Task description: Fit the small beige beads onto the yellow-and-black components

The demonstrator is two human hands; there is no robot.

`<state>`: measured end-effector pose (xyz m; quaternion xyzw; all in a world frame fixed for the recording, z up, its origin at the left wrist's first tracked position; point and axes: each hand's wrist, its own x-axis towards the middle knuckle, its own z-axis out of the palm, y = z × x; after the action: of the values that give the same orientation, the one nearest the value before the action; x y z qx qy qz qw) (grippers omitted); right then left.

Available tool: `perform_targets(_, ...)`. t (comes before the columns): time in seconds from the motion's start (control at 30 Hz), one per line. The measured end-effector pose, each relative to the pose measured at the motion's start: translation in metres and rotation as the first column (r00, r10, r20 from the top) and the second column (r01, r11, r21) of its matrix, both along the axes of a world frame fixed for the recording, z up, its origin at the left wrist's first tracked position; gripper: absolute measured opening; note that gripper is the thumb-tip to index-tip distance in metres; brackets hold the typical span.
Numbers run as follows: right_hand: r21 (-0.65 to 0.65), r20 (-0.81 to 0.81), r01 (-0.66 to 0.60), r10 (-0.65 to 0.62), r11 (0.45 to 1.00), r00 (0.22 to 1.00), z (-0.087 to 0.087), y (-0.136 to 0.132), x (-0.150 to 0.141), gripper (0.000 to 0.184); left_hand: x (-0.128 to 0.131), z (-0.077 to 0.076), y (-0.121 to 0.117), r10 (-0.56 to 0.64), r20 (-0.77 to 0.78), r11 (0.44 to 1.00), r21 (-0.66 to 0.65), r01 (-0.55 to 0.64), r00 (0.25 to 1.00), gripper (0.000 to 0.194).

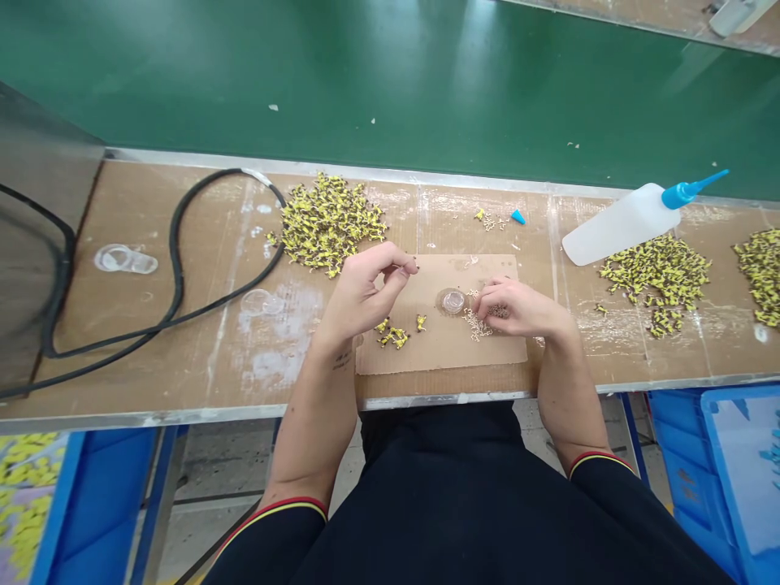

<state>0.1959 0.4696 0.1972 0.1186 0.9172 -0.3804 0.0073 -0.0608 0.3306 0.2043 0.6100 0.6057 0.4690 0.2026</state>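
We are seeing a smooth, brown, board-covered tabletop [183, 382], its surface marked with whitish smears and glossy patches. Near the middle of its front edge, a flat, tan, rectangular cardboard sheet [444, 357] is lying. On it a small, round, see-through dish [452, 302] is sitting with a shiny surface, and just beside it tiny, thin, branching pale pieces [477, 327] are lying in a loose scatter. Toward the sheet's left edge, a few small, knobbly, yellow-and-black figures [396, 337] are resting.

We are holding the left hand [374, 288] above the sheet's left part, thumb and forefinger curling toward each other with a narrow gap; a tiny dark spot is showing at the fingertips, but we cannot tell whether it is a held part. The right hand [509, 307] is bending low over the pale pieces, fingers bunched closely and touching them; we cannot tell whether it is gripping one.

Toward the tabletop's back edge, a dense, rough heap of yellow-and-black figures [329, 223] is spreading left of the sheet. Toward the right, a translucent white plastic bottle with a pointed blue nozzle [621, 223] is leaning over another such heap [655, 280].
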Motion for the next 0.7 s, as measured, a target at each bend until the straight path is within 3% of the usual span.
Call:
perform_targets(0.13, -0.022, -0.235, 0.133, -0.134, 0.991, 0.963, 0.005, 0.005, 0.006, 0.013, -0.002, -0.003, -0.001, -0.019, 0.014, 0.999, 0.048, 0.018, 1.0, 0.011)
perform_targets(0.23, -0.155, -0.461, 0.303, -0.34, 0.94, 0.82, 0.005, 0.002, 0.005, 0.007, 0.003, -0.003, -0.001, -0.104, 0.073, 0.99, 0.104, 0.096, 0.992, 0.007)
perform_targets(0.33, -0.336, -0.605, 0.276, -0.431, 0.9, 0.67, 0.001, -0.008, -0.005, 0.015, 0.017, -0.004, -0.001, -0.179, 0.123, 0.974, 0.164, 0.158, 0.976, 0.01)
perform_targets(0.4, -0.394, -0.657, 0.207, -0.432, 0.896, 0.618, -0.001, -0.015, -0.013, 0.018, 0.03, -0.004, 0.001, -0.179, 0.125, 0.971, 0.182, 0.155, 0.976, 0.014)
perform_targets(0.5, -0.395, -0.671, 0.166, -0.407, 0.904, 0.62, -0.003, -0.024, -0.022, 0.014, 0.047, -0.006, 0.003, -0.159, 0.124, 0.972, 0.191, 0.134, 0.979, 0.018)
perform_targets(0.7, -0.341, -0.655, 0.204, -0.387, 0.918, 0.649, -0.002, -0.03, -0.025, 0.006, 0.062, -0.01, 0.003, -0.198, 0.148, 0.961, 0.222, 0.162, 0.969, 0.017)
